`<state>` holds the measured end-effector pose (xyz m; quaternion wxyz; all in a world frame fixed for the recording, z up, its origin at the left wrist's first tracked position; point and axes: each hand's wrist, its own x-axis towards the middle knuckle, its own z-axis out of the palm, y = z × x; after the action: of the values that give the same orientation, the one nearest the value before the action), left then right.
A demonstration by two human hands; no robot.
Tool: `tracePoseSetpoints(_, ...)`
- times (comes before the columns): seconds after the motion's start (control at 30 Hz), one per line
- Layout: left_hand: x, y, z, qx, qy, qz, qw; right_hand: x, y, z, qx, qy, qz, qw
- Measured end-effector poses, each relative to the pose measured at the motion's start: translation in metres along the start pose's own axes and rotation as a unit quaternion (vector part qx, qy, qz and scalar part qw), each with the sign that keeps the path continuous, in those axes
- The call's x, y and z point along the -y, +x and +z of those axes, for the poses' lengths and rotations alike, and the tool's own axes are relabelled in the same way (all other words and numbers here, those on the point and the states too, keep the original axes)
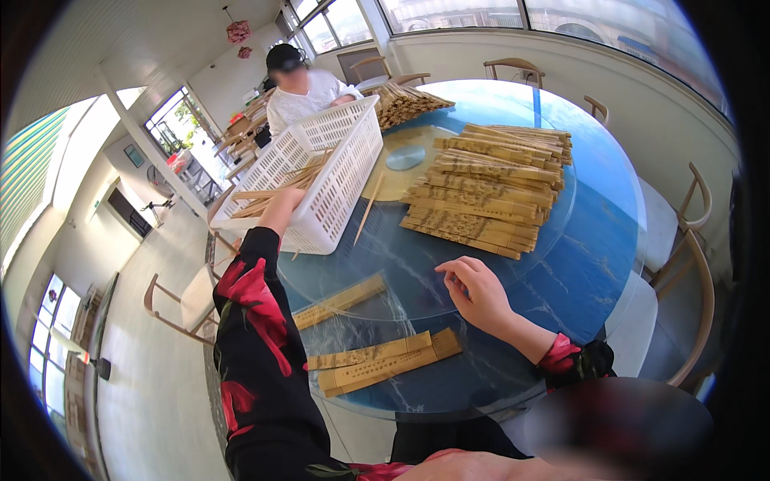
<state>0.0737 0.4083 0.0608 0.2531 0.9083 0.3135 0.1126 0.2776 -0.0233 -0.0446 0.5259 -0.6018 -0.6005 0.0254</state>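
My left hand (290,202) reaches over the near wall of a white slotted plastic basket (341,188), in among loose wooden chopsticks (261,196); its fingers are mostly hidden there. Over the glass tabletop, my right hand (475,297) hovers with loosely bent fingers and nothing visible in them. Two overlapping tan paper chopstick sleeves (393,362) lie near the front edge. Another sleeve (341,301) rests just beyond them. Past my right hand is a large stack of printed paper sleeves (485,188). A chopstick (369,210) lies on the table beside the basket.
A second heap of narrow sticks or sleeves (409,104) sits at the far side of the round table (589,232), near a person in a white top (309,103). Wooden chairs (691,309) stand around the table, one (192,301) at the left.
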Motion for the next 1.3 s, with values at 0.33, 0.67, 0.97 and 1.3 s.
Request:
tracePoseSetpoints(0.33,0.002,-0.022,-0.016,-0.004,-0.057,-0.020,0.998,0.009,-0.002,0.004,0.032,-0.001,-0.016,0.999)
tracePoseSetpoints(0.67,0.009,0.013,-0.001,0.018,-0.084,-0.046,0.995,0.006,-0.004,0.000,0.049,-0.010,-0.023,0.998)
tracePoseSetpoints(0.97,0.017,0.040,-0.009,0.004,-0.092,-0.086,0.992,0.005,-0.004,0.000,0.033,-0.012,-0.041,0.999)
tracePoseSetpoints(1.3,-0.035,0.028,-0.018,-0.101,0.415,-0.114,0.897,0.002,-0.001,-0.002,0.034,-0.037,-0.050,0.997)
